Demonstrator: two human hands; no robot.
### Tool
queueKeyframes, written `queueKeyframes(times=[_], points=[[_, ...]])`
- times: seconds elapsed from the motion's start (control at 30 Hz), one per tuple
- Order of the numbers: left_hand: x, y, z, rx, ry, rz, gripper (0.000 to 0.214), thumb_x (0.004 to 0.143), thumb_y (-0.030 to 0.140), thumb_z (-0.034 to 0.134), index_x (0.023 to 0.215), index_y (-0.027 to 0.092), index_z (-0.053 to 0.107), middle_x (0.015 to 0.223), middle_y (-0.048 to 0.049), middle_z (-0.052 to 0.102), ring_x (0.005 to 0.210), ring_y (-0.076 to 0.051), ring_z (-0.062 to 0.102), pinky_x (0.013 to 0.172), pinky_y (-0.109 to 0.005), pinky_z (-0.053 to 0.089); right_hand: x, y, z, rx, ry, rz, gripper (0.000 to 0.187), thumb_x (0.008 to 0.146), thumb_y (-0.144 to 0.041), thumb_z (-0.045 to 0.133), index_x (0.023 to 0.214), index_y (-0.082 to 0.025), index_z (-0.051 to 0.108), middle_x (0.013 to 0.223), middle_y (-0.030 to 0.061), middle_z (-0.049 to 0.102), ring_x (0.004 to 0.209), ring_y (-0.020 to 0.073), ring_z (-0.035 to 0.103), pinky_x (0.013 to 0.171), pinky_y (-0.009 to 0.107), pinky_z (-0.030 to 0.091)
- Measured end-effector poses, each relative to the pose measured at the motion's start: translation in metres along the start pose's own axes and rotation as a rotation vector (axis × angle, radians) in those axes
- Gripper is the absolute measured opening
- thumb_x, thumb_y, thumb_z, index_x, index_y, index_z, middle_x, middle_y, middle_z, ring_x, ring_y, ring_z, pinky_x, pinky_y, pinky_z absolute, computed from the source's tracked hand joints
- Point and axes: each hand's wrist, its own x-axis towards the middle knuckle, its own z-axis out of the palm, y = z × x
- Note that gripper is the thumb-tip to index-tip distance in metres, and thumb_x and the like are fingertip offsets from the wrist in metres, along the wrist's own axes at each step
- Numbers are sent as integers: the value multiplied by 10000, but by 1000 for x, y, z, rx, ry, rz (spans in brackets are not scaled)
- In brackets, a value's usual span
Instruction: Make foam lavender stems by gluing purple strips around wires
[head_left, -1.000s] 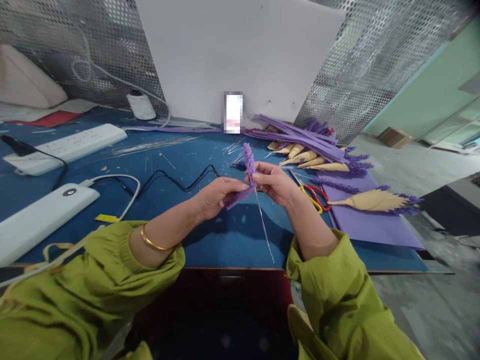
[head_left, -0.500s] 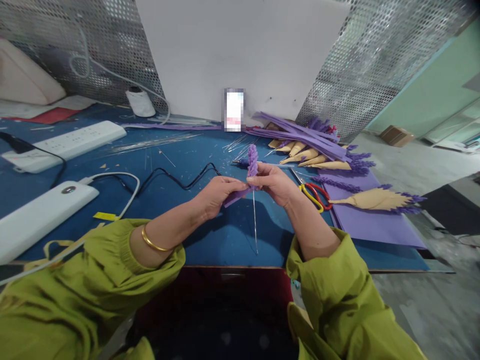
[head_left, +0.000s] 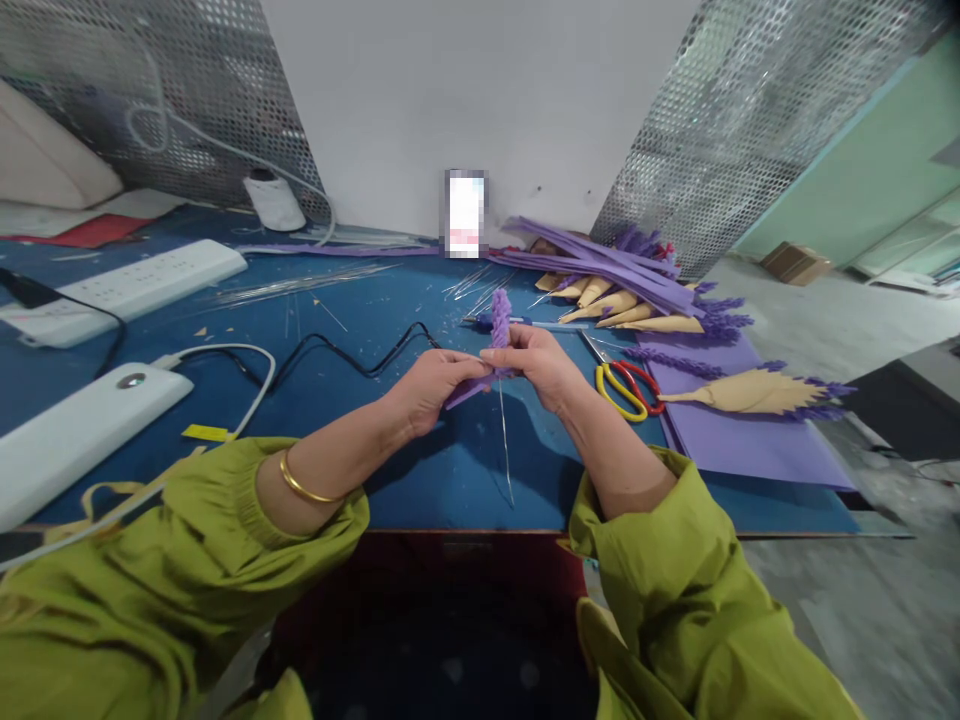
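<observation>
I have the purple flower (head_left: pixel 500 315) upright above the tabletop (head_left: pixel 420 490), between the left grip (head_left: pixel 433 385) and the right grip (head_left: pixel 541 366).
The flower's base sits right at the right grip's fingertips, the nearer side, thumb and finger pinching there; the left grip, just beside it, pinches a purple strip (head_left: pixel 466 390) that slants down and left from the base. I read the flower's long axis as near vertical, tip up, its wire (head_left: pixel 505 440) hanging below toward the near edge. Scissors (head_left: pixel 627 388) lie off to the right.

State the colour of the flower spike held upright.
The flower spike is purple, clearest in the head view.
</observation>
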Motion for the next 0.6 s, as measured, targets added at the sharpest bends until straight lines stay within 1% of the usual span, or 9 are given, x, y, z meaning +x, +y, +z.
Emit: queueKeyframes(times=[0.17,0.27,0.4,0.6], points=[[-1,2,-1,-36,-25,-9,87,586,254,718,609,171,727,648,-29,672,614,-136,578,612,-239,440,0,1,1,-21,18,-14,390,556,-377,820,584,-186,481,531,-62,444,500,77,376,499,250,290],[-2,4,-1,-24,-30,2,87,577,253,733,595,169,720,637,-25,659,618,-128,574,632,-232,444,1,2,1,-31,24,-42,403,563,-393,815,578,-189,468,526,-65,431,503,78,378,502,248,300],[-3,5,0,-6,-16,0,97,564,250,729,592,159,716,605,-21,645,592,-120,555,610,-233,430,2,4,1,-43,4,-55,409,572,-420,817,588,-186,481,528,-61,446,514,80,381,507,248,306],[-1,-1,1,0,8,-19,85,563,211,692,618,154,723,577,-7,621,547,-106,514,537,-227,382,1,9,4,-45,31,-64,444,584,-413,827,564,-190,443,514,-75,387,514,74,346,504,242,276]])
